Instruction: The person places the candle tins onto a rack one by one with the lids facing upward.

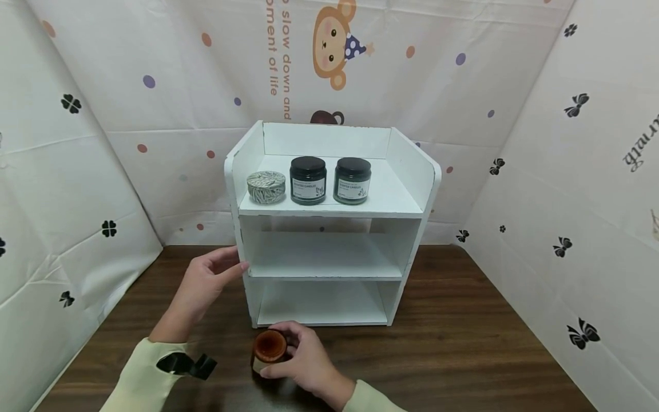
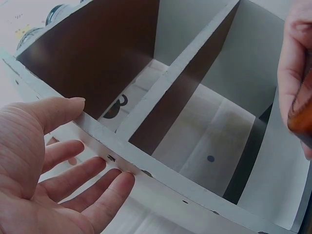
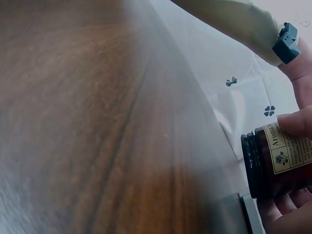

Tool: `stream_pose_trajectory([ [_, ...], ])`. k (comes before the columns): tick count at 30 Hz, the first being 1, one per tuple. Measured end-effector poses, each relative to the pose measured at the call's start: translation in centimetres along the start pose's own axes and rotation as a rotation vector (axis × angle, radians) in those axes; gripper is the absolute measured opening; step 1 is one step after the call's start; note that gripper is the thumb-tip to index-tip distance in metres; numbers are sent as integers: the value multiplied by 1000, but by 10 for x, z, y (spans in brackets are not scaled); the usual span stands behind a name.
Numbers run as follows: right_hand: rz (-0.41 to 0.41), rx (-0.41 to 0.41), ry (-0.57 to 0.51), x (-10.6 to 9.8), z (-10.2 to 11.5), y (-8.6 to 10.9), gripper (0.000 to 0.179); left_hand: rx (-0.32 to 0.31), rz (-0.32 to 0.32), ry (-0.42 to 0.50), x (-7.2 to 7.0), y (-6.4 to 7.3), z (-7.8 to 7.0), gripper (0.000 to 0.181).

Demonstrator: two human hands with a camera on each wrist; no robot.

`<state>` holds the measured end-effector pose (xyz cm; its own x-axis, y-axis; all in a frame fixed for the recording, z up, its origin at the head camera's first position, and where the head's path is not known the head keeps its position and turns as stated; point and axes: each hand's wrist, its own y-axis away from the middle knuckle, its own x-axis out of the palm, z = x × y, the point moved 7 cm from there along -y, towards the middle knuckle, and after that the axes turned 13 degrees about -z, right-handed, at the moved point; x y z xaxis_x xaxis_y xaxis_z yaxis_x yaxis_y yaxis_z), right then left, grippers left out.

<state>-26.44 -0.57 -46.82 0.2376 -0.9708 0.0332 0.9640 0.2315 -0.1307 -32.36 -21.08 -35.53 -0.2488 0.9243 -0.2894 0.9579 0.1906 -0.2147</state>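
My right hand [image 1: 309, 360] grips an amber glass candle jar [image 1: 270, 347] low in front of the shelf. In the head view the amber base faces up. The right wrist view shows its black lid [image 3: 253, 165] on the tabletop side and a cream label [image 3: 287, 148] under the thumb. My left hand [image 1: 208, 280] is at the left side of the white shelf [image 1: 324, 274]. In the left wrist view its thumb touches the front edge, while the fairly straight fingers [image 2: 97, 195] lie along the outer side panel.
On the top tier stand a round patterned tin [image 1: 266, 187] and two dark, black-lidded candle jars [image 1: 308, 181] [image 1: 352, 181]. The shelf has two lower tiers, standing on a dark wood table [image 1: 463, 343]. Printed white cloth [image 1: 180, 114] hangs behind and at both sides.
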Motion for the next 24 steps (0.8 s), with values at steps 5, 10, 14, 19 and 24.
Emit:
stream_pose_trajectory([
  [5,-11,-4,-11,-3,4,0,68,2,2,7,0,0,0,64],
  [10,-17,4,-38,-6,10,1,65,-2,5,10,0,0,0,64],
  [14,-22,15,-54,-8,16,2,63,3,4,11,1,0,-1,64],
  [19,-27,16,-51,-10,22,3,61,11,0,13,1,0,-1,63],
  [24,-17,15,-50,-12,25,3,62,17,-4,5,1,0,-1,63],
])
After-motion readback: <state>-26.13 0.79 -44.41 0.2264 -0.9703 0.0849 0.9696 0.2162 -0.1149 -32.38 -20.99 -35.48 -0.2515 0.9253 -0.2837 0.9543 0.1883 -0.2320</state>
